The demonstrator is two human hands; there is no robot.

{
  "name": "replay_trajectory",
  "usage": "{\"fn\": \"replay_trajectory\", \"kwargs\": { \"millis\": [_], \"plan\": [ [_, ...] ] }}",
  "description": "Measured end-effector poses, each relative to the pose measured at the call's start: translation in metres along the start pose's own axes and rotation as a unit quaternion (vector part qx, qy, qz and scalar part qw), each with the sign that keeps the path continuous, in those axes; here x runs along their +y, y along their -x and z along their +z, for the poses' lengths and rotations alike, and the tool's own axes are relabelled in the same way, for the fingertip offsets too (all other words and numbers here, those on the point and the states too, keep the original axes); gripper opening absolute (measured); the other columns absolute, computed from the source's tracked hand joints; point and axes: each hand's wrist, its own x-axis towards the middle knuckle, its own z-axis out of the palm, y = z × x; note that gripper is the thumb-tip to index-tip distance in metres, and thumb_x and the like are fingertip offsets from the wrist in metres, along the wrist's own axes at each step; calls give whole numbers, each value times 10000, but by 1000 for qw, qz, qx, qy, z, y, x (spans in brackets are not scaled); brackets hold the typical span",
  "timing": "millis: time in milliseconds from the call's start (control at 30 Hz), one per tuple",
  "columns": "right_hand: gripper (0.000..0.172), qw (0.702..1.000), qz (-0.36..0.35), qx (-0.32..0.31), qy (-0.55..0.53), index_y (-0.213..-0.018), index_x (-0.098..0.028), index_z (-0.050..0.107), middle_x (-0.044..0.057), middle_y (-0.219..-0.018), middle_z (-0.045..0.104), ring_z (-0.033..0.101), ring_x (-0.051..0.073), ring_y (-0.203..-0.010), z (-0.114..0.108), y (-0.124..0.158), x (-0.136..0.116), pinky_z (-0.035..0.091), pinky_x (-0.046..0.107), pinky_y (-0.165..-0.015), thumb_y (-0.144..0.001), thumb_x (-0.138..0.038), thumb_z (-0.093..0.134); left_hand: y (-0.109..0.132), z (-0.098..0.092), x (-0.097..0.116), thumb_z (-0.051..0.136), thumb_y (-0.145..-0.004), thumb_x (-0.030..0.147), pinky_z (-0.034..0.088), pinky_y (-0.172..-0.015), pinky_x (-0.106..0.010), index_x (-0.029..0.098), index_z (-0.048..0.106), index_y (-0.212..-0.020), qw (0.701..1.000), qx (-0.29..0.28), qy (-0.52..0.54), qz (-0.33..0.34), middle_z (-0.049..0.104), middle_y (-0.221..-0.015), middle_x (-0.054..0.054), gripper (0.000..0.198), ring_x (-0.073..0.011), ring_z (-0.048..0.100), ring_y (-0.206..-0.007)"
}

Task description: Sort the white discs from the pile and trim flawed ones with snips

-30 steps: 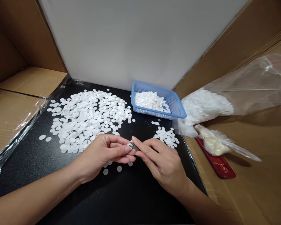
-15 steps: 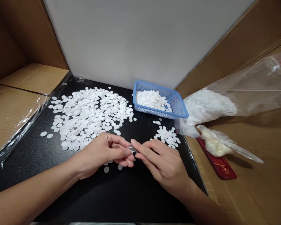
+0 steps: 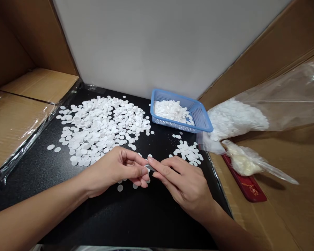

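My left hand (image 3: 124, 169) is closed in a pinch, thumb against index finger; what lies between them is hidden. From the right, my right hand (image 3: 184, 184) pinches a thin grey flat piece (image 3: 150, 167) that reaches toward the left fingertips. Whether it is a blade or the edge of a disc is too small to tell. Several white round discs (image 3: 120, 188) lie on the table beneath the fingers. Behind the left hand spreads a large pile of white discs (image 3: 99, 129). A smaller cluster of white discs (image 3: 188, 152) sits beyond the right hand.
At the back stands a blue plastic basket (image 3: 181, 126) partly filled with white pieces. To its right lies a clear bag (image 3: 235, 118) of white pieces. A small knotted bag (image 3: 242, 162) rests on a red case (image 3: 247, 188). Cardboard walls (image 3: 259, 62) flank the black table (image 3: 115, 223).
The view has shifted slightly, so the surroundings sit a little further right. Both hands keep nearly the same pose around the thin grey piece, their fingertips slightly further apart.
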Motion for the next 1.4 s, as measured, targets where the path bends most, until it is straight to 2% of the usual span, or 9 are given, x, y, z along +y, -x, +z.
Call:
{"fn": "replay_trajectory", "kwargs": {
  "millis": [133, 367, 533, 833, 1033, 1200, 1400],
  "plan": [
    [307, 1000, 0, -1, -1, -1268, -120, 684, 53, -779, 664, 589, 144, -691, -1, 0, 0, 492, 259, -598, -988, -155, 564, 1, 0, 1, 754, -818, 236, 523, -609, -150, 121, 771, -766, 1000, -1, 0, -4, 727, -699, -34, 127, -97, 674, -645],
    [305, 1000, 1, 0, -6, -1265, -119, 685, 55, -781, 673, 595, 146, -687, -1, 0, -1, 495, 265, -591, -992, -149, 554, 3, 1, 2, 753, -818, 270, 518, -603, -170, 125, 793, -817, 1000, 9, -23, -11, 730, -686, -45, 150, -104, 656, -625],
    [328, 1000, 1, -6, -7, -1298, -154, 673, 50, -785, 672, 600, 149, -693, -2, 0, -1, 492, 263, -585, -990, -159, 561, 2, 0, 4, 752, -810, 240, 498, -570, -158, 132, 791, -808, 1000, 0, -25, -14, 726, -675, -31, 115, -97, 649, -608],
    [272, 1000, -7, -11, -3, -1211, -99, 706, 55, -777, 675, 575, 145, -676, -2, 0, -1, 472, 255, -567, -988, -150, 559, 4, -2, 4, 732, -826, 222, 498, -562, -155, 138, 786, -793, 999, -10, -31, -19, 730, -679, -22, 105, -91, 652, -597],
    [289, 1000, -13, -24, 7, -1241, -157, 701, 43, -775, 680, 591, 134, -681, -4, 0, -2, 490, 245, -582, -1003, -162, 537, 5, -3, 5, 749, -786, 204, 515, -580, -176, 145, 785, -767, 999, -14, -35, -30, 727, -664, -18, 72, -101, 650, -589],
    [275, 999, -28, -40, 11, -1212, -129, 716, 47, -774, 681, 587, 135, -673, -6, 0, -1, 497, 250, -593, -990, -147, 554, 6, -4, 5, 750, -775, 202, 521, -582, -180, 147, 787, -774, 998, -19, -42, -39, 736, -673, -26, 67, -107, 657, -593],
    [297, 998, -39, -45, 22, -1256, -168, 699, 32, -771, 680, 575, 129, -655, -7, 0, 2, 474, 253, -588, -998, -172, 552, 5, -6, 3, 775, -761, 249, 546, -613, -212, 155, 783, -781, 998, -25, -51, -41, 744, -688, -32, 97, -128, 679, -608]
  ]
}}
